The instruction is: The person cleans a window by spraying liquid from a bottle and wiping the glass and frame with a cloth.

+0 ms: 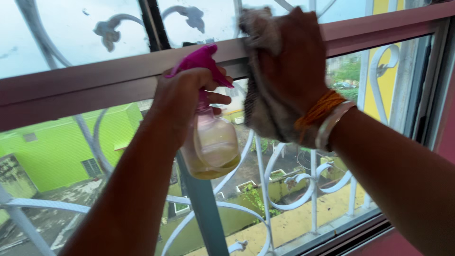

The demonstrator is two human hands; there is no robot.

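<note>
Presently on record, with the pink horizontal window rail (118, 78) as landmark. Item one: left hand (182, 97), raised just below the rail, fingers wrapped tight around the neck of a spray bottle (212, 142), one finger lying across the front by the trigger. Item two: the spray bottle itself, clear plastic body with a magenta trigger head (204, 59); the head reaches up in front of the rail, the body hangs below it, tilted slightly, with a shallow layer of yellowish liquid at the bottom. Item three: right hand (291, 57), to the right of the bottle, palm pressed flat against the rail with a cloth (260, 109) trapped beneath it, fingers close together. Item four: the cloth, grey-brown and worn, bunched over the rail under the hand and drooping below the rail down to the wrist. Item five: an orange thread band (318, 110) and a pale bangle (334, 124) on the right wrist, below the rail. Item six: white scrolled metal grille (303, 182) behind the glass, above and below the rail. Item seven: green building (57, 147) outside, seen under the rail at left; yellow wall (386, 80) at right.
</note>
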